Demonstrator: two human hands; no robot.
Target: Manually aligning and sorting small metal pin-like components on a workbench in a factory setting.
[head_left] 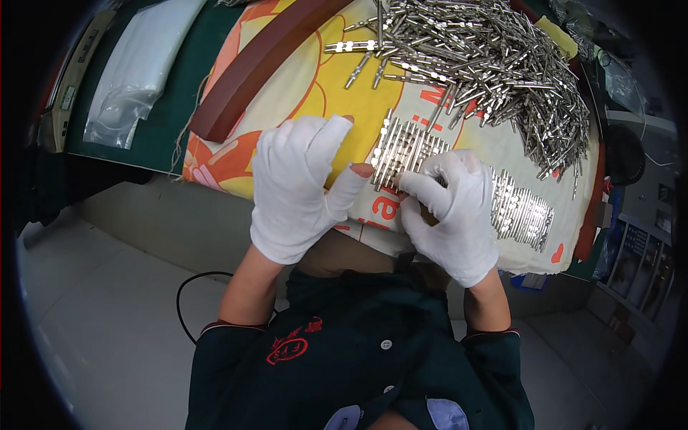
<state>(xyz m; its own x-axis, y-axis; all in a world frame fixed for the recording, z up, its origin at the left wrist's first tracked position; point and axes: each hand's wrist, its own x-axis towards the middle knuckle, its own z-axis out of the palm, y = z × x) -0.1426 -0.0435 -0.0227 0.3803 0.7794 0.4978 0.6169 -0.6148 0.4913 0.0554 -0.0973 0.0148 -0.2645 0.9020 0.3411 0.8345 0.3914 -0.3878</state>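
Observation:
Both my hands wear white gloves with the fingertips cut off. My left hand (297,188) lies flat on a yellow and white printed cloth (315,93), its thumb touching the left end of a neat row of silver metal pins (405,147). My right hand (451,211) rests on the same row, its fingers pressing the pins from the near side. A second lined-up row of pins (522,212) lies to the right of my right hand. A big loose heap of the same pins (494,57) covers the far part of the cloth.
A dark red wooden bar (261,64) lies diagonally at the cloth's far left. Beyond it a green mat (190,93) carries a clear plastic bag (136,72). A black cable (188,301) runs over the pale floor below. Dark equipment stands at the right edge.

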